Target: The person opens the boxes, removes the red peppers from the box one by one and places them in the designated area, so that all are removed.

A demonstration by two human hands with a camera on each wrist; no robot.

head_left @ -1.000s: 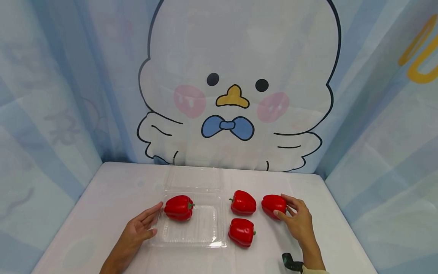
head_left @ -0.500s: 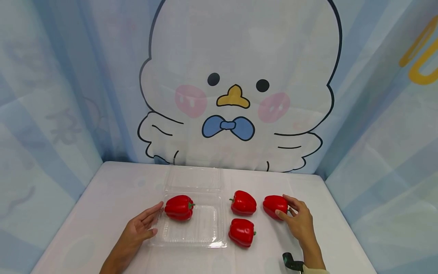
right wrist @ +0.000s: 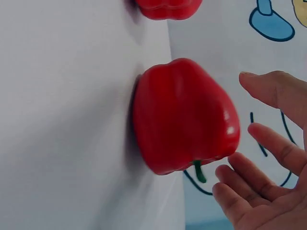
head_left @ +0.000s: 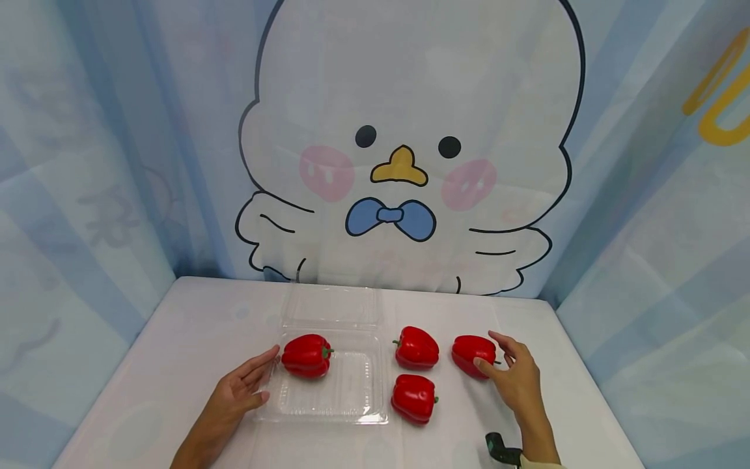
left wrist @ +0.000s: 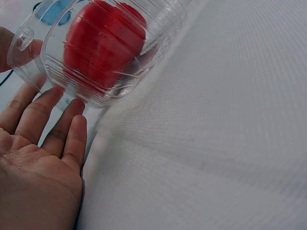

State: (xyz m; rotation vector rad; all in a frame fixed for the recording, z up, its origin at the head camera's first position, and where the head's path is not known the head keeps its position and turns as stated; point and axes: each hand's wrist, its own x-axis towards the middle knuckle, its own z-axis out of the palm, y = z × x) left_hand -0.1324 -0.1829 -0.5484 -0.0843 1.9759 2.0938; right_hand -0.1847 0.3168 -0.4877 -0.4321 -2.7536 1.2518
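Right wrist view showed the right hand point(head_left: 520, 379) with thumb and fingers spread apart, gripping nothing; whether any fingertip brushed the nearest pepper point(right wrist: 184, 117) I couldn't tell. That pepper lay sideways on the table point(head_left: 205, 326), its green stem towards the hand. Its hard gloss suggested something light, stiff and a bit slippery, best held across its ribbed middle rather than by the stem. The left hand point(head_left: 236, 394) had nearly straight fingers at the left edge of a clear container point(head_left: 351, 391), probably thin, springy and easily creased, so best held by its rim. 1 boxed pepper point(head_left: 306, 356) lay inside; 2 more peppers point(head_left: 413, 398) lay between container and right hand. I saw no brand or label; the curtain's orange strokes point(head_left: 726, 135) were cut off, unreadable.
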